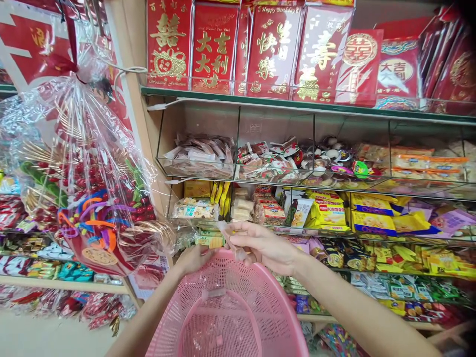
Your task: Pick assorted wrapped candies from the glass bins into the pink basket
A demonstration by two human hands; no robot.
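Pinching a small wrapped piece (223, 230) btwn thumb & fingers, the R hand (256, 245) was just above the far rim of the pink basket (292, 317); couldn't tell if it touched the rim too. The piece poked out past the fingertips on their 10 o'clock side, its wrapper clear & crinkled, contents too blurred to ID. The L hand (193, 260), approx 7 o'clock in the view, was grasping the basket's rim at the basket's own 11; grip strength, couldn't tell. The basket, mesh-sided, sat at 6 o'clock, mouth tipped toward the camera, w/ a loose packet (213, 293) inside toward its 12.

Beyond the hands were stocked shelves: red envelopes (267, 54) in an upright row at 12 o'clock, pale packets (203, 148) piled at 10, yellow KAMAN packets (329, 210) btwn 3 & 4, & blue-and-yellow packets (372, 213) just right of those. At 9 o'clock was a film-wrapped bouquet (100, 198), gathered & tied nr its top, well apart from the R hand.
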